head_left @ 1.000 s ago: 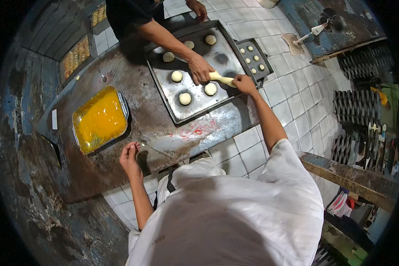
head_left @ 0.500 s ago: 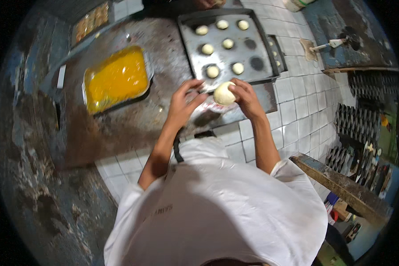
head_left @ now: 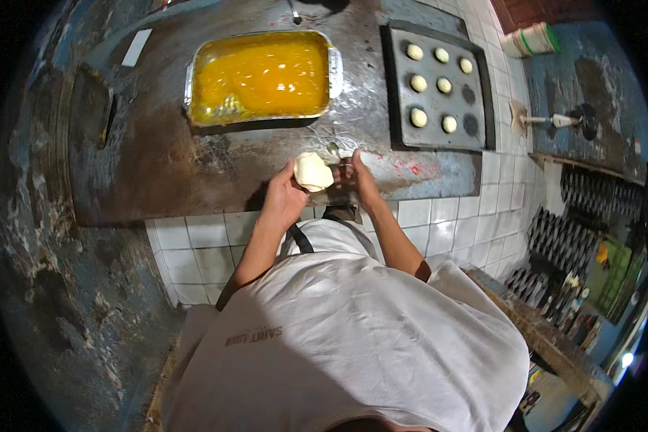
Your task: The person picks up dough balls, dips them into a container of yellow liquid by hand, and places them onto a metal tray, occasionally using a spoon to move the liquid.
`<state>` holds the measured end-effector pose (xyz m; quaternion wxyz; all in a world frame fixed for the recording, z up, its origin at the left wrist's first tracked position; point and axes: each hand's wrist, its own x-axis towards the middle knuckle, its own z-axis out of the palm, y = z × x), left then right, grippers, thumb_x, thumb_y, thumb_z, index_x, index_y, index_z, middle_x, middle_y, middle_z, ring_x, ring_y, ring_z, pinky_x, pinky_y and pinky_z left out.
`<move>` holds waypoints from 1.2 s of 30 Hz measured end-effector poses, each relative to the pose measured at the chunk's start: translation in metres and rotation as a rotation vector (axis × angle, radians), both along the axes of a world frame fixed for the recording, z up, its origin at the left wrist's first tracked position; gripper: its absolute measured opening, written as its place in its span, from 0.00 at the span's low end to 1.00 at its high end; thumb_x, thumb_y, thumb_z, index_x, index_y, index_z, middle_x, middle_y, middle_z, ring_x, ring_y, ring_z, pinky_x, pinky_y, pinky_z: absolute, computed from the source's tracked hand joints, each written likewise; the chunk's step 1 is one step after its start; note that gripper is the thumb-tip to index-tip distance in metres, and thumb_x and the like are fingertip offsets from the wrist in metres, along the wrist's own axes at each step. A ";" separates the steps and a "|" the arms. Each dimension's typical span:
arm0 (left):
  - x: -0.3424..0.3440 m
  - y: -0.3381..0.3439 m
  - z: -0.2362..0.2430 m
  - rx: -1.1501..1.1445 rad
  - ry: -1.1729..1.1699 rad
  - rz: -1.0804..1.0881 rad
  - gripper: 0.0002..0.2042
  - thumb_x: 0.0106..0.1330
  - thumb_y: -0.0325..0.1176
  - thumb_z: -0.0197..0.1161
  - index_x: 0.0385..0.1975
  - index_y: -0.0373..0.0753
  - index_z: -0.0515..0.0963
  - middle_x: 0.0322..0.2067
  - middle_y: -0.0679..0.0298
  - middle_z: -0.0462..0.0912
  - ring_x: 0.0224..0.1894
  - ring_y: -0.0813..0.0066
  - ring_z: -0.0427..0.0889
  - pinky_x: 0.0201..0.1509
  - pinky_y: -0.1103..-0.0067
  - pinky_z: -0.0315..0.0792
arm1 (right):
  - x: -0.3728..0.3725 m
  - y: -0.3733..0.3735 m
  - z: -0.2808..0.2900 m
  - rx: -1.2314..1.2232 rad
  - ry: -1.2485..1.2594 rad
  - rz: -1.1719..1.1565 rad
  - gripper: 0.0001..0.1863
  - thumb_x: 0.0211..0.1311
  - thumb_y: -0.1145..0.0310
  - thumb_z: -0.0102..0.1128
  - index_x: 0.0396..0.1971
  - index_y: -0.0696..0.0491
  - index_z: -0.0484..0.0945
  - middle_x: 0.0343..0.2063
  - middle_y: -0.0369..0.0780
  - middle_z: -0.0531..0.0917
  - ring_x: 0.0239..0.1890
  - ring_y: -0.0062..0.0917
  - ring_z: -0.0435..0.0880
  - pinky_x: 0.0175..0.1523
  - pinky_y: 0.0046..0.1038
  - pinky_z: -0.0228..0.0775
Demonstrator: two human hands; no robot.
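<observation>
A pale, rounded ball of dough (head_left: 313,171) rests in my left hand (head_left: 286,196), its fingers curled round the side and underneath. Beside it, my right hand (head_left: 361,180) has its thumb raised and fingers bent near a small metal spoon (head_left: 333,148). The spoon's bowl points away from me and its handle runs back to the fingers, which seem closed on it; part of the grip is blurred. Beyond my left hand stands a foil-lined rectangular pan (head_left: 336,72) of glossy yellow-orange filling (head_left: 266,75), scooped low at its near left corner.
A dark baking tray (head_left: 439,137) at the far right of the worn metal table (head_left: 144,173) carries several small dough balls (head_left: 444,86). A white strip (head_left: 137,47) lies far left. A white bucket (head_left: 531,40) and a brush-like tool (head_left: 554,120) are off to the right.
My view and hands have shifted left, toward the yellow filling. The dough ball has passed from my right hand to my left. My right hand is now at the spoon.
</observation>
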<state>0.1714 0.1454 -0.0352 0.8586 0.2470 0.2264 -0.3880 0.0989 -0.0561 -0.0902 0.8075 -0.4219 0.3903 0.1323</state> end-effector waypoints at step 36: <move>0.054 0.121 -0.004 0.093 -0.046 0.407 0.14 0.73 0.38 0.60 0.52 0.38 0.76 0.50 0.62 0.81 0.56 0.64 0.79 0.64 0.64 0.71 | 0.166 -0.049 0.069 -0.435 -0.126 0.783 0.09 0.64 0.67 0.66 0.25 0.48 0.77 0.18 0.30 0.75 0.19 0.11 0.64 0.24 0.18 0.49</move>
